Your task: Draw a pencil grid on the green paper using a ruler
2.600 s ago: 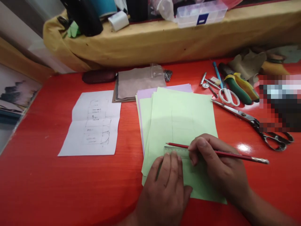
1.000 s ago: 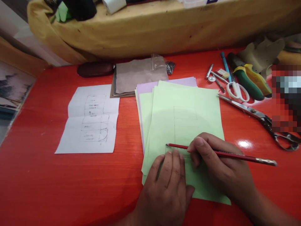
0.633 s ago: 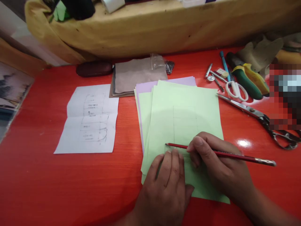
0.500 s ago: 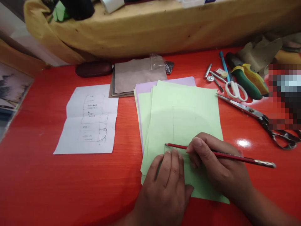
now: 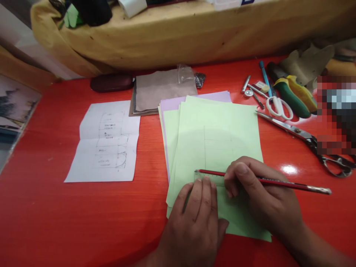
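My left hand [image 5: 196,215] lies with its fingers stretched flat, pressing a clear ruler [image 5: 220,180] onto a light green sheet of paper [image 5: 244,126]. Much of the ruler is under that hand. A red and black pencil [image 5: 296,185] is pinched in my right hand [image 5: 260,196], with its tip close to the ruler's upper left corner. Thin pencil lines forming part of a rectangle run above the ruler. More green and purple sheets [image 5: 196,101] lie beneath the top one.
To the left is a creased white paper [image 5: 86,144] with a drawn pattern. Behind lie a dark red case [image 5: 111,82] and brownish flat pieces [image 5: 161,89]. Large scissors [image 5: 297,131], white-handled scissors [image 5: 279,107] and green-and-yellow-handled pliers [image 5: 294,94] lie at right on the red table [image 5: 111,222].
My right hand has shifted slightly to the right, and the pencil's back end has moved right and a little up. The left hand stays in place on the ruler.
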Demonstrator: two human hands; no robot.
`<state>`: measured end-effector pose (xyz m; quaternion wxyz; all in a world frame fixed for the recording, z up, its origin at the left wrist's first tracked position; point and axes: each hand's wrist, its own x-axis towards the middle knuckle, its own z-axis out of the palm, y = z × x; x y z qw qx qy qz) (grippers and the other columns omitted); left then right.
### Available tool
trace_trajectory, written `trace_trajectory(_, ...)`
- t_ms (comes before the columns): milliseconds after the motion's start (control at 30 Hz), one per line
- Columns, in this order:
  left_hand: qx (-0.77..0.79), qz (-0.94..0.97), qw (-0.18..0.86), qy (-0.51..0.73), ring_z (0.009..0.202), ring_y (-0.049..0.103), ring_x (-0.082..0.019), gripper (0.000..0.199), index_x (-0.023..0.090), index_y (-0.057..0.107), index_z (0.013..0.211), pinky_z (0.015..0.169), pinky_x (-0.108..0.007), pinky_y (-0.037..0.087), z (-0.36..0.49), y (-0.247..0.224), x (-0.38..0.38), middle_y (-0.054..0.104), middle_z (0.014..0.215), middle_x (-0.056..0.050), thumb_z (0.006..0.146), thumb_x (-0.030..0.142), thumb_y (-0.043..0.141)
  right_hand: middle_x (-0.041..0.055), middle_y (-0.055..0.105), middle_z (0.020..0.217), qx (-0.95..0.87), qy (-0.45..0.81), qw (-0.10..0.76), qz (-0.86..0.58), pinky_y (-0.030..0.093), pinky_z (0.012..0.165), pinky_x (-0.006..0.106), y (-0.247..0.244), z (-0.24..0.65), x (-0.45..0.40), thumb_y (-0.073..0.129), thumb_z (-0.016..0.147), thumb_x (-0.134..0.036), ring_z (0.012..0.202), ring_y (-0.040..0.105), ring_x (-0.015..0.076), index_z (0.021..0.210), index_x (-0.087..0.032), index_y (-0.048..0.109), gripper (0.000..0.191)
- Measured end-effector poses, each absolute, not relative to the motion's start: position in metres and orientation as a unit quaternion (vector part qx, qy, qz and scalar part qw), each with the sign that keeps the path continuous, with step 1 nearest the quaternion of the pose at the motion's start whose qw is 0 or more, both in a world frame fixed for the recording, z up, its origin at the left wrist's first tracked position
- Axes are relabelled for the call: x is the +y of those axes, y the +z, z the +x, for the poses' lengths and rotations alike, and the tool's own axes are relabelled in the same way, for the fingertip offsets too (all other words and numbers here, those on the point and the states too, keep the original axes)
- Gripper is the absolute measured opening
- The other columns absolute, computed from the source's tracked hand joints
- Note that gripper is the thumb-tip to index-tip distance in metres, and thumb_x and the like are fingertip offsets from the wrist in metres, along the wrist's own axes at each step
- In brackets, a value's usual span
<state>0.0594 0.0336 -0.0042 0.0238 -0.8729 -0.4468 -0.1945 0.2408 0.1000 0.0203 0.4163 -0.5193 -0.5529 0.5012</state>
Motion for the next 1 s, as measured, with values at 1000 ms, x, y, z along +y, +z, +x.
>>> trace_trajectory(1000, -0.444, -0.876, 0.028, -0.186, 0.134, 0.063, -0.034, 0.048, -0.004, 0.068, 0.136, 0.117, -0.048, 0.045, 0.0586, -0.0035, 0.0353, 0.07, 0.142, -0.021, 0.113, 0.031, 0.044, -0.0023, 0.06, 0.058, -0.599, 0.481, 0.377, -0.517, 0.044, 0.046, 0.024, 0.0211, 0.2398, 0.1014, 0.057, 0.112, -0.036, 0.05, 0.057, 0.0121, 0.08, -0.023, 0.068, 0.036)
